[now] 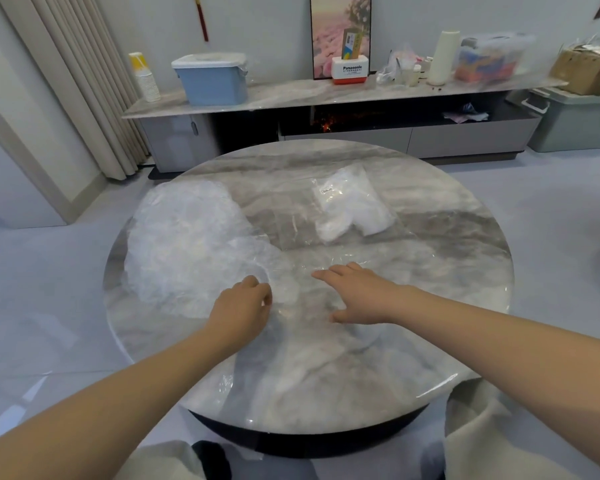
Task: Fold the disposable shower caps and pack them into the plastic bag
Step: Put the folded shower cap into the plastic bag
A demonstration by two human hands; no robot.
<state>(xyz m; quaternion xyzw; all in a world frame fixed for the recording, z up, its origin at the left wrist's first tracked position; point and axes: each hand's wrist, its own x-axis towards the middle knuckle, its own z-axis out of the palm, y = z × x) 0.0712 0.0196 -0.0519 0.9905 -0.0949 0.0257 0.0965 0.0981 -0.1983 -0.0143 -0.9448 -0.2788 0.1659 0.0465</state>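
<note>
Round marble table [430,209], viewed from above; loose heap of clear disposable shower caps [184,244] lying unfolded on its left half; clear plastic bag [312,216] flat beyond centre, holding a white bundle of folded caps [352,206] at its right end, so packing judged partly done. One cap [291,271] spread flat at the near centre, between heap and hands, barely visible against the marble. Left hand [243,306] curled, fingertips pinching that cap's near left edge. Right hand [359,296] laid flat on the film, fingers straight and close together, thumb apart. Remaining: folding of this cap, then the whole heap; bagging afterwards. Most of the work judged outstanding.
</note>
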